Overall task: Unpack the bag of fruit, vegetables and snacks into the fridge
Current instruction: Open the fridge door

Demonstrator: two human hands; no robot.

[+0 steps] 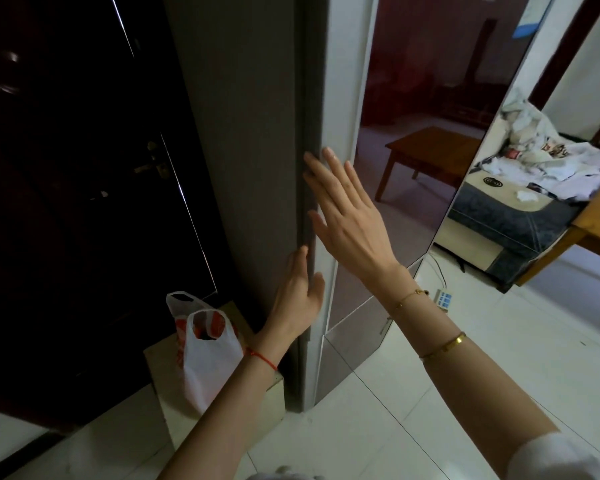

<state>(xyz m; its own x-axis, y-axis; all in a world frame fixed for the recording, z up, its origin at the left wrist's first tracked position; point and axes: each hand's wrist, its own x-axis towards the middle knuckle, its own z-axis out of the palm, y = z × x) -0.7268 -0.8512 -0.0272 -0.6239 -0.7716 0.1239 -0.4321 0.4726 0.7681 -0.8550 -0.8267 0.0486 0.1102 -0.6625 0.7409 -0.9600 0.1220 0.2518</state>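
Two hands rest on the fridge (243,168) at its front left edge: the left hand (300,299) lower, fingers spread flat and curling round the edge, the right hand (343,216) higher, fingers apart and extended against the mirrored door. Left of the fridge, the white plastic bag (205,355) sits on a pale box (167,403)

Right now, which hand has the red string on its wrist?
The left hand, the lower one at the fridge edge. The right hand wears gold bracelets instead.
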